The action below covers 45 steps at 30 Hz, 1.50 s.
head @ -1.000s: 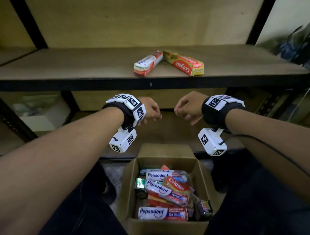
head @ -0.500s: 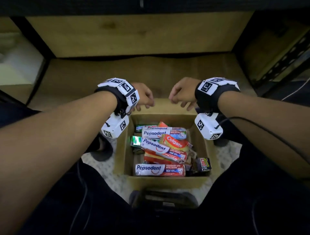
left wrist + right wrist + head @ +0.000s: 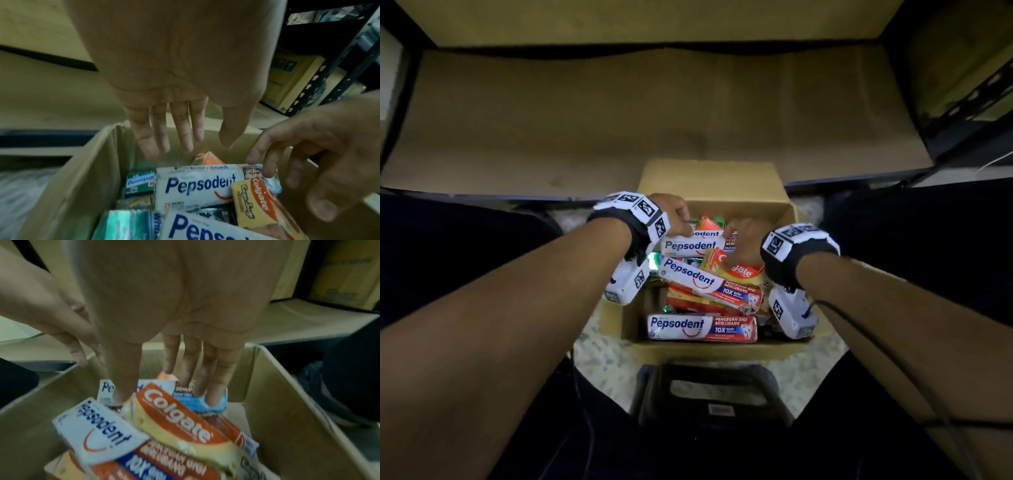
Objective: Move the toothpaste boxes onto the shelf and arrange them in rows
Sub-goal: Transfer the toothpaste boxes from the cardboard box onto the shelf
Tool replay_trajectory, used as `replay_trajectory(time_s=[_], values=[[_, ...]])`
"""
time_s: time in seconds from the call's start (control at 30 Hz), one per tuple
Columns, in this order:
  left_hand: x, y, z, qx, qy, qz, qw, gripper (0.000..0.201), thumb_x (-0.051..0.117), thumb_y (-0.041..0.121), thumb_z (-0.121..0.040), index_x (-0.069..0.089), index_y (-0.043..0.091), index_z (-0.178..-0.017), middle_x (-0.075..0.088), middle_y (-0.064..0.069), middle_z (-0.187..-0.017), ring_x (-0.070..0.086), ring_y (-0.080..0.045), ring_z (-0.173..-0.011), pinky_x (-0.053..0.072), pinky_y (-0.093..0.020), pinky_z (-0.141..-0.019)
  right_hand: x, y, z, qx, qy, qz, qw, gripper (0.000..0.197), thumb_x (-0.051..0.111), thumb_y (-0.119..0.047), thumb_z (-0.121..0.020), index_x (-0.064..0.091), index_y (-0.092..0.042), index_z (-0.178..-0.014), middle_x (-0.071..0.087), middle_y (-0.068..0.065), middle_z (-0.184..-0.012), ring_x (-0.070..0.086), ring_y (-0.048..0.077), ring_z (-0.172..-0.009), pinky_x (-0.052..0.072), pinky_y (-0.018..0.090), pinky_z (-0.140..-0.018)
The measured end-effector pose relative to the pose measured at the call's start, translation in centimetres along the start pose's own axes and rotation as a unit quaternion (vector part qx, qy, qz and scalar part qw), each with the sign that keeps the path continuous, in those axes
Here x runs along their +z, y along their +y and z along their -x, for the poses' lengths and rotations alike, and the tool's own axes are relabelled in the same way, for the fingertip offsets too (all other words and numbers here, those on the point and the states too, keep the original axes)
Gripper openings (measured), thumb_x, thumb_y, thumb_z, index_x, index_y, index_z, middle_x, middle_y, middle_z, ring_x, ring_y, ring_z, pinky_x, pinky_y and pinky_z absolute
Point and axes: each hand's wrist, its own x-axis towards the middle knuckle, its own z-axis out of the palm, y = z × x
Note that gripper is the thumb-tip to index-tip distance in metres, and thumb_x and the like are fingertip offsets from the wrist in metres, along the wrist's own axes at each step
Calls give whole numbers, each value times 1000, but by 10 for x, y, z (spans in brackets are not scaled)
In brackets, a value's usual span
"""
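Observation:
An open cardboard box [image 3: 722, 349] [image 3: 82, 170] [image 3: 277, 394] on the floor holds several toothpaste boxes. A white Pepsodent box [image 3: 688, 245] [image 3: 197, 186] [image 3: 106, 387] lies on top at the far end, and an orange Colgate box [image 3: 743, 272] [image 3: 261, 204] [image 3: 176, 415] lies slanted across it. My left hand [image 3: 676, 219] [image 3: 191, 139] hovers over the Pepsodent box with straight fingers and holds nothing. My right hand [image 3: 743, 236] [image 3: 167, 394] [image 3: 308, 146] reaches down: thumb beside the Colgate box, fingertips touching the Pepsodent box's blue end.
More Pepsodent boxes [image 3: 709, 284] [image 3: 702, 327] fill the near half, and a green whitening box [image 3: 139, 182] sits at the left. The bare lower shelf board [image 3: 585, 120] lies beyond. A black stool [image 3: 709, 394] stands between my legs. Perforated shelf uprights [image 3: 329, 73] rise at the right.
My view has tipped down, so the upper shelf with its two boxes is out of sight. Both hands have dropped from above the carton into it.

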Motion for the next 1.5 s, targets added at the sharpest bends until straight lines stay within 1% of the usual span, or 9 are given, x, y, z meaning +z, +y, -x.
replay_trajectory(time_s=[0.2,0.43,0.6,0.8,0.93,1.1,1.23,1.37,1.5], values=[[39,-1,-25,16,18,8,1000,37,72,34,-86,62,18,-117,66,1,-116,62,-19,-101,49,-28,-81,37,7,-8,-6,-8,-61,998,73,86,-43,-68,51,-26,-130,57,0,-132,58,20,-113,49,30,-86],[61,-7,-31,33,35,48,998,50,78,29,-81,55,19,-124,65,-2,-121,61,-18,-101,43,-25,-78,59,19,-1,-28,43,-122,991,54,82,-38,-72,47,-33,-113,54,-4,-123,56,17,-105,52,34,-89],[59,-6,-31,19,28,42,999,61,72,25,-88,44,21,-141,58,-6,-136,57,-25,-120,44,-35,-96,57,24,1,7,82,-196,977,55,75,-56,-76,46,-31,-116,60,-9,-111,60,14,-97,51,29,-80],[45,-14,-19,23,51,-2,998,47,69,28,-89,54,22,-133,51,-9,-140,46,-27,-129,39,-36,-106,35,28,12,-1,139,-361,922,34,65,-34,-92,53,-30,-124,67,-5,-117,66,15,-99,56,43,-88],[32,-18,-5,22,92,12,995,39,72,29,-86,57,21,-120,58,-4,-120,56,-21,-107,42,-28,-82,15,24,6,-36,163,-307,937,39,59,-31,-96,51,-28,-135,65,-5,-120,62,15,-109,50,37,-100],[25,-13,12,-11,83,45,995,36,74,30,-84,54,16,-110,65,-5,-113,62,-24,-101,49,-35,-83,-5,14,6,-44,202,-234,950,47,52,-37,-99,41,-28,-144,50,6,-131,52,19,-114,37,25,-100],[30,-16,21,-54,36,103,993,42,75,29,-84,53,11,-116,64,-3,-107,62,-22,-91,50,-28,-63,-10,9,3,-21,187,-226,956,45,41,-42,-102,41,-31,-146,48,9,-138,52,27,-122,39,31,-102],[36,-20,26,-88,-18,167,982,54,82,26,-77,52,15,-121,65,-6,-115,64,-25,-103,57,-42,-83,5,4,4,-11,125,-231,965,39,40,-40,-103,59,-20,-131,64,5,-123,61,24,-105,45,27,-89],[47,-17,31,-112,-74,187,973,73,87,29,-67,48,18,-128,62,-7,-123,62,-28,-110,56,-50,-87,29,-2,2,0,92,-199,976,38,45,-44,-100,62,-17,-121,70,7,-116,66,26,-100,52,32,-89]])
